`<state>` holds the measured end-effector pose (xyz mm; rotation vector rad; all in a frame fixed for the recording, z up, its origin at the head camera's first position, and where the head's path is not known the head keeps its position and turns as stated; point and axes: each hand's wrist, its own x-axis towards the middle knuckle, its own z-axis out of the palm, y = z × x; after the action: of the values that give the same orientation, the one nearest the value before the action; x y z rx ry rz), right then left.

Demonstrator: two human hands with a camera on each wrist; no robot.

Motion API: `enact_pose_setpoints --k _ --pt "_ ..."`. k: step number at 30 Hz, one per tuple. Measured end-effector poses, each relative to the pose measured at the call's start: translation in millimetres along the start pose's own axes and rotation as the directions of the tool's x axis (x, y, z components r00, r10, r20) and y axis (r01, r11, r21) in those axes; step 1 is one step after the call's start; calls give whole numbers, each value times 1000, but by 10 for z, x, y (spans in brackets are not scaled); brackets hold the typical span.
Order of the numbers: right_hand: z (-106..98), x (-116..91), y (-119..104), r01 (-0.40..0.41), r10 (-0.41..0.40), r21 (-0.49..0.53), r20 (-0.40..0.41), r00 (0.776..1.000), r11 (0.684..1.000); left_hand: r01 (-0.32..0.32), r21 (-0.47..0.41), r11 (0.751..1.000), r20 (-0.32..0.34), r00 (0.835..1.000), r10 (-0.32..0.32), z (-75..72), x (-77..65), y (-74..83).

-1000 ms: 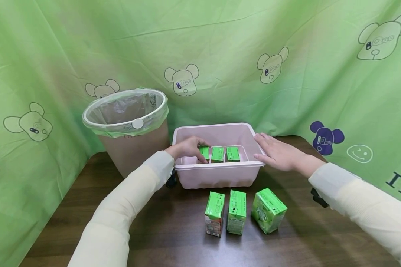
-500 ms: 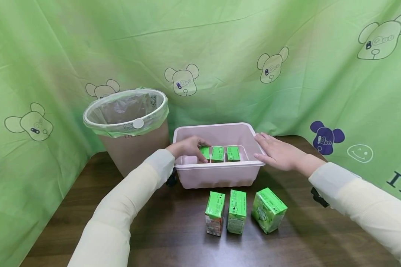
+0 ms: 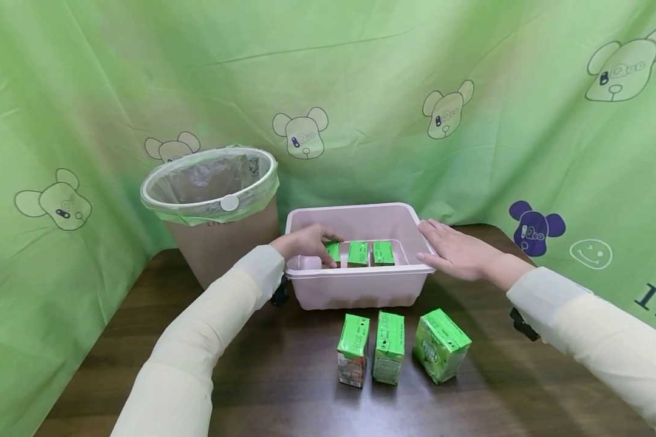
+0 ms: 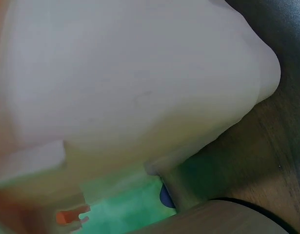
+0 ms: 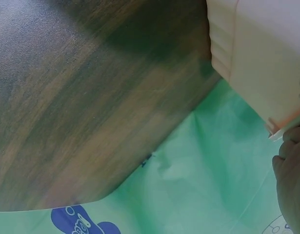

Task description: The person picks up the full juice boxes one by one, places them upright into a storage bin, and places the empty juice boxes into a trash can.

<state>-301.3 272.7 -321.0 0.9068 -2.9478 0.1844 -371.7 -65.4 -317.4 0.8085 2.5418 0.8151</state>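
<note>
Pink plastic rectangular tub (image 3: 361, 290) in head view, on the dark brown wood-grain tabletop (image 3: 262, 382). Left hand (image 3: 309, 241) reaches in over the near-left rim, fingers and thumb pinching a small green box-shaped carton (image 3: 333, 248). To its right inside the tub, 2 matching green cartons (image 3: 358, 254) in a row, printed ends up; lining up probably saves floor space. Right hand (image 3: 455, 250) rests on the tub's right rim, fingers straight, close together, likely steadying it. In front, 3 loose green cartons (image 3: 389, 349) stand upright, the rightmost angled; gaps presumably leave finger room. Lined beige waste bin (image 3: 224, 243) at left.

Left wrist view: pale surface, likely tub wall; can't tell fingers.

Right wrist view: right hand touches tub's rim; exact finger pose cut off.
</note>
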Motion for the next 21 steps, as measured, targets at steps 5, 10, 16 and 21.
enact_pose_setpoints --k 5,10,16,21 --pt "-5 -11 -7 -5 5 31 4 1000 1000 -2 -48 999 7 1000 2 -18 -7 -1" --pt "0 -13 -2 -14 14 52 -5 1000 999 -21 -100 995 9 1000 22 -70 -33 5" --pt "-35 -34 -31 -7 7 67 -6 1000 998 -72 -125 990 -49 997 66 -148 -122 55" --pt "-69 -64 -90 34 -30 62 -64 997 998 -120 -169 978 -112 988 102 -205 -236 100"
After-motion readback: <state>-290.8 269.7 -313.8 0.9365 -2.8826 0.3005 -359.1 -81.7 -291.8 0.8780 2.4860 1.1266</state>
